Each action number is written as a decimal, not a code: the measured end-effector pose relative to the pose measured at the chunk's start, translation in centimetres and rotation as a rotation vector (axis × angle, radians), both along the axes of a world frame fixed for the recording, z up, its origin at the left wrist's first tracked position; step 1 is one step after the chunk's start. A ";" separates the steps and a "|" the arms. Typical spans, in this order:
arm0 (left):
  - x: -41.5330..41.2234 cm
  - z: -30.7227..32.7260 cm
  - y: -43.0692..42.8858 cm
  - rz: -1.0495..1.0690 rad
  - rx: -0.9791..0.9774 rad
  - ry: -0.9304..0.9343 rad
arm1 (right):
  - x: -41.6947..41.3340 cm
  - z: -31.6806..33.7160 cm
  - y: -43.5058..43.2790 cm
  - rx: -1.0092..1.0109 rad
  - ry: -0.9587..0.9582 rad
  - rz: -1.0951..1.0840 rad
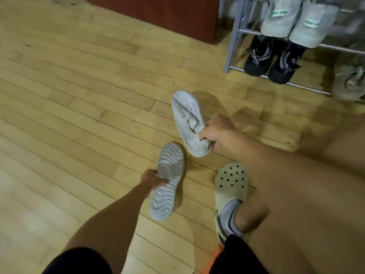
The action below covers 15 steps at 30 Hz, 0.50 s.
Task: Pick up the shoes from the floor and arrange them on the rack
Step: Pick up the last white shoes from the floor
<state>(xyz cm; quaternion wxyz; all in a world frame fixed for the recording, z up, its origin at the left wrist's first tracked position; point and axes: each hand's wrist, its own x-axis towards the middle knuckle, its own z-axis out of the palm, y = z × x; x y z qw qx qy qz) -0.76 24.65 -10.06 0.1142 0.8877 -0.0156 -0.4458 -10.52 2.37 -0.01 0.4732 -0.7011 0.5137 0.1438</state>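
Observation:
Two white sneakers are off or just above the wooden floor. My left hand [153, 179] grips one white sneaker [167, 183] by its side, sole turned up toward me. My right hand [216, 133] is closed on the heel opening of the other white sneaker [187, 117], whose upper faces up and toe points away. The metal shoe rack [235, 34] stands at the upper right, holding a grey-white pair [296, 20] on an upper bar and a black pair [270, 58] on the lowest bar.
My foot in a pale clog [231, 186] rests on the floor below my right hand. A grey shoe [351, 82] sits at the rack's right end. A dark red cabinet [158, 14] stands left of the rack.

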 end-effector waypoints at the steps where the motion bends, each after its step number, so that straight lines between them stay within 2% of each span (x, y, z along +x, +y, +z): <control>1: -0.1 -0.1 -0.2 -0.012 -0.010 0.015 | 0.2 0.3 0.0 0.005 -0.013 -0.002; 4: -0.8 0.3 -0.9 -0.092 -0.057 -0.015 | 0.0 1.1 0.1 -0.008 -0.016 0.015; 11: -1.0 2.9 -2.2 -0.135 -0.142 -0.522 | -2.5 1.5 0.9 -0.093 0.015 0.022; 13: -1.0 2.9 -1.9 -0.122 -0.191 -0.481 | -3.2 1.8 1.1 -0.093 0.021 0.032; 15: -1.0 2.6 -1.5 -0.128 -0.278 -0.306 | -3.7 2.2 1.1 -0.104 0.040 0.054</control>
